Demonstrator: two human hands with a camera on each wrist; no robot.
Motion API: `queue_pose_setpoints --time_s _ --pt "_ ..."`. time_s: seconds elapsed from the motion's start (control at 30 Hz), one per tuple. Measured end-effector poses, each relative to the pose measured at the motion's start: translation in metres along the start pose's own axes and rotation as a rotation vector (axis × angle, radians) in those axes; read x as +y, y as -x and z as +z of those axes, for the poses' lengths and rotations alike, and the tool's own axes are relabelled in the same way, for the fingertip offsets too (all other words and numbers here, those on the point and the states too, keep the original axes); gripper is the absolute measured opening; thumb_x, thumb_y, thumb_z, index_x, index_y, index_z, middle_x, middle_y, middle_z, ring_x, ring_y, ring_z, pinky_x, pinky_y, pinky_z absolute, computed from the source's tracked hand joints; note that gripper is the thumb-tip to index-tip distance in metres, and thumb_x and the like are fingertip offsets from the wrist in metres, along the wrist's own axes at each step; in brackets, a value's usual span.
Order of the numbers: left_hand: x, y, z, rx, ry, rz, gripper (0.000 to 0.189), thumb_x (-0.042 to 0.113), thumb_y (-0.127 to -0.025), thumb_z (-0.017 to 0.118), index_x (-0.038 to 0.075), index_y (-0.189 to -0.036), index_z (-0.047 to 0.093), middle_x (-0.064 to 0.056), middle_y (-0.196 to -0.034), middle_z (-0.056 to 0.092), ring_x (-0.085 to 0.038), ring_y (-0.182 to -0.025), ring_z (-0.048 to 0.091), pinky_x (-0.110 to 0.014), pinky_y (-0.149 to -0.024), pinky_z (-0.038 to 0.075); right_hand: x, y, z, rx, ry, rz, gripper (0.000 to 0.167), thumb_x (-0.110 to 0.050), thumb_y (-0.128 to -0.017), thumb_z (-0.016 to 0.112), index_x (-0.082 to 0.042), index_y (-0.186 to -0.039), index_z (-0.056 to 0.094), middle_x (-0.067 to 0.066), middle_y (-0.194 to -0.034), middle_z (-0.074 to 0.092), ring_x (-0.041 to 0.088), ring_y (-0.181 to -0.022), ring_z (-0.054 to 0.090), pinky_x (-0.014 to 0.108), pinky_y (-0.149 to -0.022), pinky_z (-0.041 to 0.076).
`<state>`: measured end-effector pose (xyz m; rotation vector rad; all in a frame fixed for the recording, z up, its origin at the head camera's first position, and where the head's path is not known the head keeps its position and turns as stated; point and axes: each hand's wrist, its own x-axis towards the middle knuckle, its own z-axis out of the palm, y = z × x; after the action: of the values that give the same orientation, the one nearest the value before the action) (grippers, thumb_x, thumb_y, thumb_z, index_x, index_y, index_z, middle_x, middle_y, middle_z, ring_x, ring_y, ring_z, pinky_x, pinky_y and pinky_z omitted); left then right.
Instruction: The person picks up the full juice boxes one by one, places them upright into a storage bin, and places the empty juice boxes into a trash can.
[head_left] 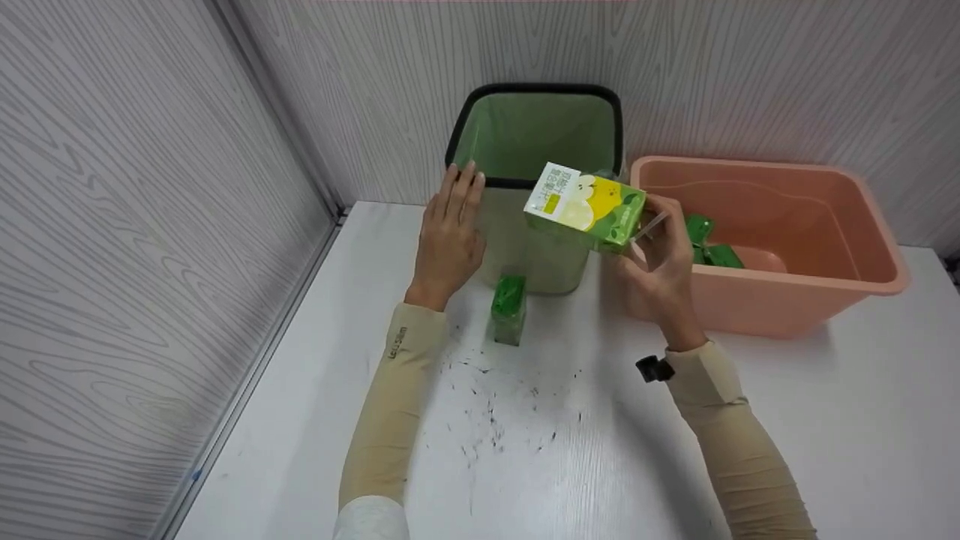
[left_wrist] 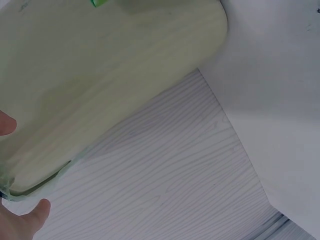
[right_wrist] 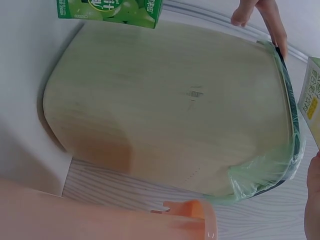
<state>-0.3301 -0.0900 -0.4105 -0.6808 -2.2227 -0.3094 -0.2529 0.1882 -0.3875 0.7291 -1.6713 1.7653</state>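
My right hand (head_left: 664, 259) grips a green, yellow and white juice box (head_left: 586, 204) above the front of a green trash bin (head_left: 534, 225). A thin clear straw (head_left: 650, 225) shows beside its end. In the right wrist view, the held juice box (right_wrist: 311, 100) shows at the right edge. At the left front of the bin's dark rim (head_left: 452, 124), my left hand (head_left: 450, 240) has its fingers stretched out straight. The right wrist view shows left fingertips touching that rim. Another green juice box (head_left: 508, 309) stands upright on the table, close before the bin.
A pink plastic tub (head_left: 795, 300) sits right of the bin, with green boxes (head_left: 724, 256) inside at its left end. Dark specks (head_left: 491, 427) are scattered over the white table. Wood-grain panels (head_left: 360, 90) rise behind and at the left. A thin green liner (right_wrist: 260, 172) overhangs the bin's rim.
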Motion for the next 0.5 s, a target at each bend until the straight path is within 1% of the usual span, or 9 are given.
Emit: queue_pose_setpoints --time_s 0.13,0.27,0.4,0.5 --pt "-0.001 0.0 0.002 0.017 0.008 0.009 0.054 0.002 -0.101 0.047 -0.001 -0.154 0.037 -0.016 -0.16 0.034 -0.034 -0.15 0.024 -0.048 -0.114 0.032 0.0 -0.004 0.002 0.024 0.002 0.039 0.062 0.012 -0.075 0.063 0.008 -0.135 0.047 0.015 -0.131 0.05 0.03 -0.125 0.053 0.039 -0.108 0.042" --pt "-0.001 0.001 0.002 0.023 0.014 0.01 0.055 0.001 -0.1 0.047 -0.001 -0.154 0.037 -0.017 -0.16 0.034 -0.034 -0.15 0.024 -0.048 -0.114 0.031 0.003 -0.008 0.004 0.045 0.002 0.065 0.06 0.013 -0.077 0.062 0.008 -0.135 0.047 0.015 -0.132 0.05 0.03 -0.127 0.052 0.042 -0.11 0.04" --pt "0.0 0.001 0.002 0.03 0.022 0.012 0.056 -0.001 -0.099 0.048 -0.001 -0.154 0.037 -0.017 -0.16 0.034 -0.034 -0.15 0.024 -0.048 -0.115 0.031 0.007 -0.011 0.007 0.055 -0.008 0.061 0.056 0.01 -0.082 0.067 0.007 -0.134 0.048 0.016 -0.132 0.051 0.032 -0.125 0.051 0.044 -0.111 0.038" --pt "0.0 0.002 0.003 0.043 0.035 0.02 0.056 -0.001 -0.098 0.047 -0.001 -0.153 0.038 -0.018 -0.159 0.035 -0.034 -0.15 0.024 -0.048 -0.115 0.031 0.009 -0.014 0.01 0.066 -0.013 0.056 0.055 0.008 -0.083 0.071 0.006 -0.133 0.049 0.016 -0.131 0.051 0.032 -0.122 0.051 0.044 -0.11 0.04"
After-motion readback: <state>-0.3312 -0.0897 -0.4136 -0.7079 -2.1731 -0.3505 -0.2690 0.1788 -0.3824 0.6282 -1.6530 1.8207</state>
